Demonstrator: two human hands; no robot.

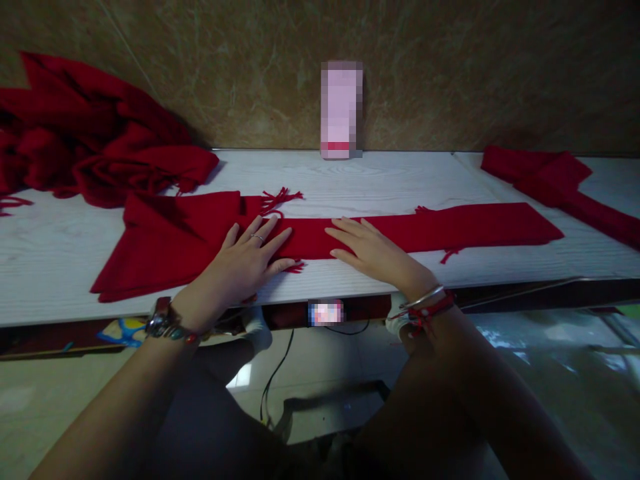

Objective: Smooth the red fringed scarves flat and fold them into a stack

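Observation:
A red fringed scarf lies lengthwise on the white wood-grain table, folded into a long narrow strip. Its left part spreads wider, and tassels stick out near the middle and along the right part. My left hand, with a ring on it, rests on the scarf where the wide part meets the strip, fingers spread. Flat on the middle of the strip lies my right hand, its fingers stretched out toward the left. Both palms face down, and neither hand grips the cloth.
Crumpled red cloth is heaped at the back left of the table. Another folded red scarf lies at the right. A pixelated pink object stands against the brown marbled wall. Below the front edge a black cable hangs.

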